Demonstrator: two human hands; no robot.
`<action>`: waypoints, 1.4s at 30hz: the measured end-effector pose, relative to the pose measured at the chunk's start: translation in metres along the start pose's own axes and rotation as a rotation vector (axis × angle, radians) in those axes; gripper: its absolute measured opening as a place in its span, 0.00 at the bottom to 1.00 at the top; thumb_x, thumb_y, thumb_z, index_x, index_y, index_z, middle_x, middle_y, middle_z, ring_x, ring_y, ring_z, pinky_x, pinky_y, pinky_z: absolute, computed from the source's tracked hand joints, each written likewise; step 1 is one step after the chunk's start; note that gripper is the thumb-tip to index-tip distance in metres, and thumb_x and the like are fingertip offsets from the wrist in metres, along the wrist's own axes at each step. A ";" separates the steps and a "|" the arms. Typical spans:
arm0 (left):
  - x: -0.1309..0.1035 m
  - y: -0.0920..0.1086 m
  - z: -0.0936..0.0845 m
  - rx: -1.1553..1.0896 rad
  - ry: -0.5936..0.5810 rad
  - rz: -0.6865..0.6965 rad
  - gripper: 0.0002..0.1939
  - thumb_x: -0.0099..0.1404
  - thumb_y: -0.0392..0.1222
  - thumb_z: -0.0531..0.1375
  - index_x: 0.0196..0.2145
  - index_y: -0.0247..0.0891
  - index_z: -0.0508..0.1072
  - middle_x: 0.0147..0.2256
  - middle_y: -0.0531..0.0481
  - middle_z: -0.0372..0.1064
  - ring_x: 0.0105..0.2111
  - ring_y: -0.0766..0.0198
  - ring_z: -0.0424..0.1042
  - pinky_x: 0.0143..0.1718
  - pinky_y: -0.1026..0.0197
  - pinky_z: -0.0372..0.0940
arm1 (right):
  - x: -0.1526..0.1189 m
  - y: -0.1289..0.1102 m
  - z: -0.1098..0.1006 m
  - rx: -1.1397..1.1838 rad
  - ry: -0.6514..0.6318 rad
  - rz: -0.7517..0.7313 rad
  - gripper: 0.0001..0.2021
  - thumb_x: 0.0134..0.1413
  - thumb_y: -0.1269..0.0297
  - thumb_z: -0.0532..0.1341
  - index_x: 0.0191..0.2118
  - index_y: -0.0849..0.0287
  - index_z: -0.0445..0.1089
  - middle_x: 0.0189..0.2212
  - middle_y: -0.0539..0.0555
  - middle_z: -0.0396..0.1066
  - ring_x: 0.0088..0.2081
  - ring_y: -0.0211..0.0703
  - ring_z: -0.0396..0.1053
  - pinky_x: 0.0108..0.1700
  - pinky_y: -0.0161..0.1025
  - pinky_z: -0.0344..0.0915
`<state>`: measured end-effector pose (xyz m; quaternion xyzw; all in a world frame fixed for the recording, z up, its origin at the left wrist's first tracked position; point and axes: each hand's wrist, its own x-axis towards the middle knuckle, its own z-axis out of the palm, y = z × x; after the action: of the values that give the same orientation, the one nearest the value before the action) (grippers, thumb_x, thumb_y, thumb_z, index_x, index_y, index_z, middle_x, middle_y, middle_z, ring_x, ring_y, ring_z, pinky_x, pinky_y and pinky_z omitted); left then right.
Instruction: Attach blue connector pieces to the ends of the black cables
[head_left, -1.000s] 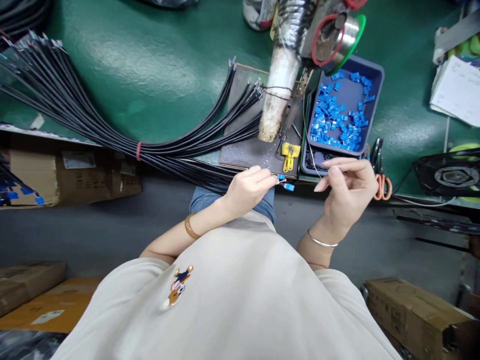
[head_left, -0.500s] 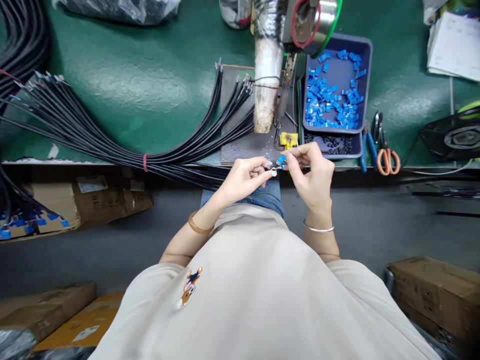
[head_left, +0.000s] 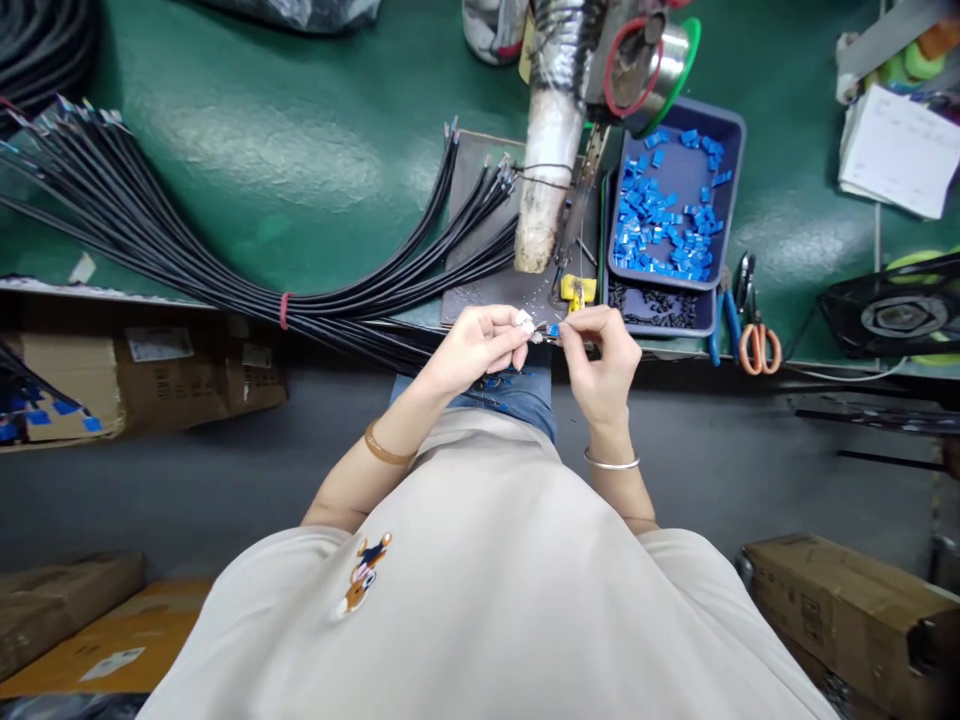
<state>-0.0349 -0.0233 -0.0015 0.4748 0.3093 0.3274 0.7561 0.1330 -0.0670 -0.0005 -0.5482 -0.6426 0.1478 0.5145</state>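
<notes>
Blue and boxy, the small connector (head_left: 553, 331) meets thin wires (head_left: 541, 329).

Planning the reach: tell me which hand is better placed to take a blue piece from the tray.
The right hand, I judge: it is nearer the tray, while the left hand is farther off, by the black cables. The right seems to pinch a blue piece, so it may need freeing.

Small blue connector (head_left: 553, 331) in right hand (head_left: 601, 358)
</notes>
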 end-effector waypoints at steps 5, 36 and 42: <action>-0.001 -0.001 -0.004 -0.070 0.037 -0.013 0.19 0.58 0.53 0.67 0.28 0.33 0.69 0.19 0.52 0.68 0.13 0.78 0.51 0.15 0.68 0.41 | -0.002 -0.002 0.003 0.004 0.021 0.095 0.03 0.60 0.66 0.62 0.34 0.57 0.68 0.27 0.46 0.70 0.27 0.32 0.70 0.31 0.31 0.68; 0.000 -0.002 0.002 0.108 0.035 0.003 0.20 0.60 0.53 0.65 0.27 0.32 0.69 0.20 0.53 0.67 0.15 0.79 0.54 0.17 0.70 0.48 | -0.004 -0.002 -0.007 0.119 -0.179 0.373 0.06 0.54 0.61 0.65 0.36 0.57 0.77 0.25 0.47 0.69 0.21 0.27 0.49 0.23 0.33 0.46; 0.000 -0.005 0.001 0.107 0.008 0.011 0.17 0.63 0.50 0.64 0.28 0.32 0.70 0.21 0.54 0.67 0.16 0.79 0.55 0.18 0.71 0.49 | -0.004 -0.002 -0.008 0.131 -0.171 0.384 0.05 0.54 0.63 0.65 0.35 0.57 0.77 0.25 0.47 0.69 0.21 0.27 0.49 0.23 0.33 0.45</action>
<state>-0.0333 -0.0254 -0.0054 0.5150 0.3267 0.3164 0.7266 0.1375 -0.0743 0.0019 -0.6114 -0.5568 0.3302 0.4550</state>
